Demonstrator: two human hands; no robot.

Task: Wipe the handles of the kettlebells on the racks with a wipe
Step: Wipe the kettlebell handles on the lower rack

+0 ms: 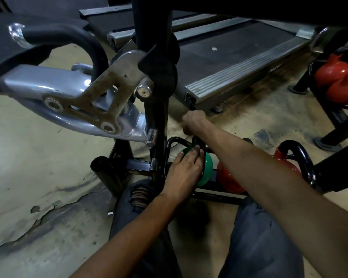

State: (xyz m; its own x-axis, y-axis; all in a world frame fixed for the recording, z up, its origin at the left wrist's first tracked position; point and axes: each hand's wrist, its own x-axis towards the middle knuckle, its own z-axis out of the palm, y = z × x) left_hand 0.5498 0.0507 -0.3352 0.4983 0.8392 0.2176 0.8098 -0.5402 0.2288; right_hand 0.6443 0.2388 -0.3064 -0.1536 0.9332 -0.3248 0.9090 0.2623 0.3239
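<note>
A green kettlebell [207, 167] sits at the left end of a low black rack [219, 196], its black handle [174, 139] looping upward. My left hand [182, 175] rests on the green ball with fingers laid flat, fingertips by the handle. My right hand [192, 123] reaches farther, fist curled over the top of the handle; no wipe shows in it. To the right on the same rack sit a red kettlebell [228, 178] and another red one [286, 160] with a thick black handle [303, 157].
A silver and black exercise machine arm [72, 97] hangs over the rack's left side, its black post [155, 109] close to my hands. A treadmill [229, 57] lies behind. Another rack with red kettlebells [338, 81] stands at the right. My knees in jeans [141, 213] are on cracked floor.
</note>
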